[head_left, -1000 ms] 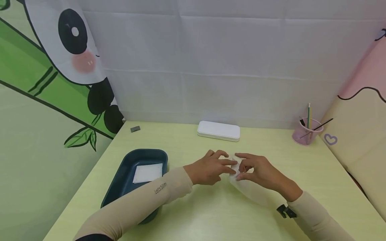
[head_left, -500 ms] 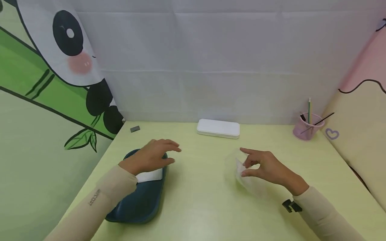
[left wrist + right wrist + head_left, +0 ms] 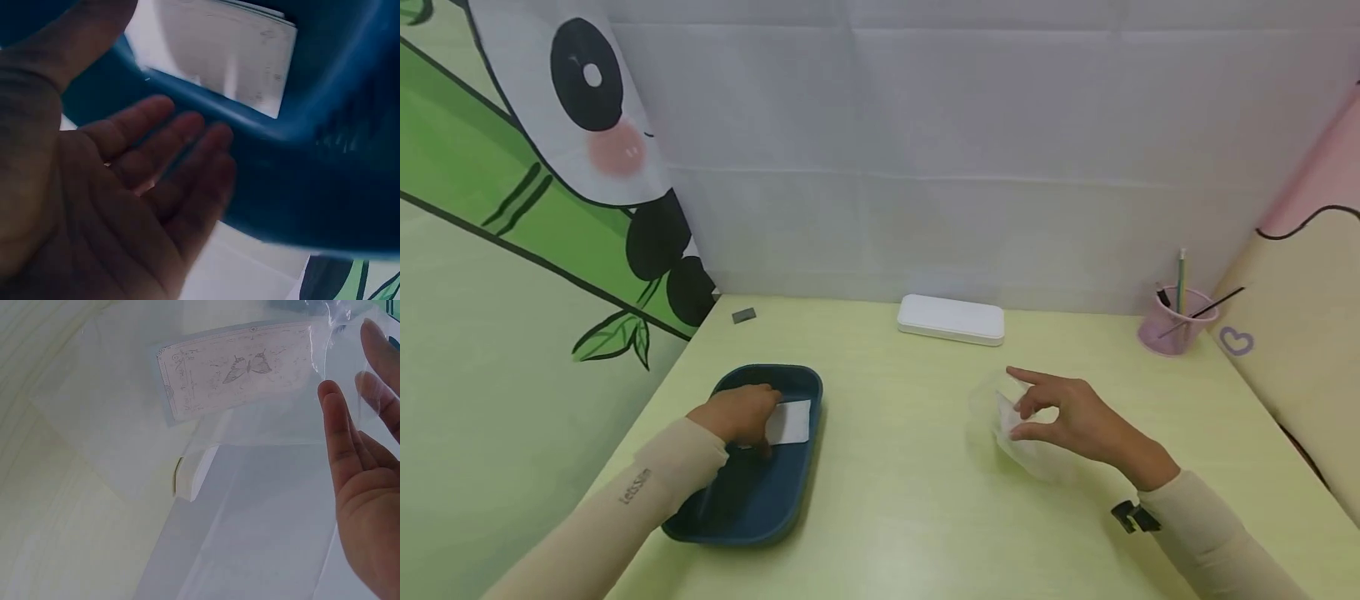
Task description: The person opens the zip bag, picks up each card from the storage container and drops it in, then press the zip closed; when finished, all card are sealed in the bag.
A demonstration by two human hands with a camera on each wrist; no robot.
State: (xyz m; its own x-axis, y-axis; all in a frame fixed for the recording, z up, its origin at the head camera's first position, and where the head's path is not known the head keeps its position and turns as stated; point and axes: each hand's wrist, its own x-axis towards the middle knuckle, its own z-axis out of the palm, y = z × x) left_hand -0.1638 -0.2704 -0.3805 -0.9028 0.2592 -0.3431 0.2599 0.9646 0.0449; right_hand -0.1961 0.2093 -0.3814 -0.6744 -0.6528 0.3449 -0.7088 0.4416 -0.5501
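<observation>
Blue tray point(image 3: 760, 508): we see white cards point(image 3: 792, 423) inside, by our left hand point(image 3: 741, 414), thumb and fingers apart, contact unclear | white case point(image 3: 951, 318): beyond and between our hands' fingers | clear bag point(image 3: 125, 394): pinched by our right hand point(image 3: 1063, 417), butterfly-printed card point(image 3: 247, 369) inside | pink cup point(image 3: 1172, 332): beyond those fingers, rightward, holding a pencil point(image 3: 1182, 279)

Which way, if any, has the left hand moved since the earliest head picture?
Yes, to the left: in the head view, the left hand was right of the dark blue tray and is now over it.
</observation>
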